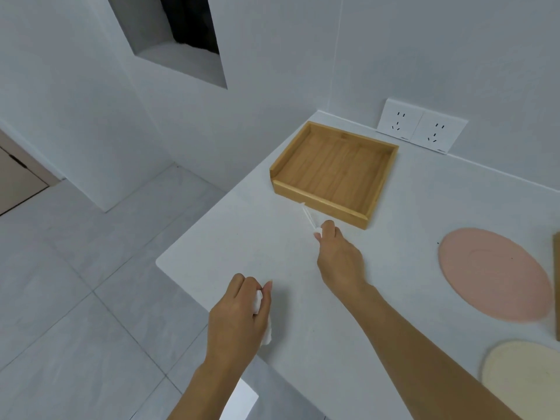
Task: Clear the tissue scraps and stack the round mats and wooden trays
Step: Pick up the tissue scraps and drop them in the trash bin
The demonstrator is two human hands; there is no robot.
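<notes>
A wooden tray (335, 171) lies near the back of the white counter (242, 244), empty. My right hand (338, 256) pinches a thin white tissue scrap (308, 216) just in front of the tray's near edge. My left hand (239, 319) hovers over the counter's front left edge, closed around crumpled white tissue scraps (263, 316). A pink round mat (494, 274) lies flat to the right. A cream round mat (524, 374) sits below it at the lower right. The edge of another wooden piece (557, 286) shows at the far right, mostly cut off.
Two white wall sockets (421, 127) sit on the wall behind the tray. The counter's left edge drops to a grey tiled floor (75, 298). A dark wall niche (181, 34) is at the upper left.
</notes>
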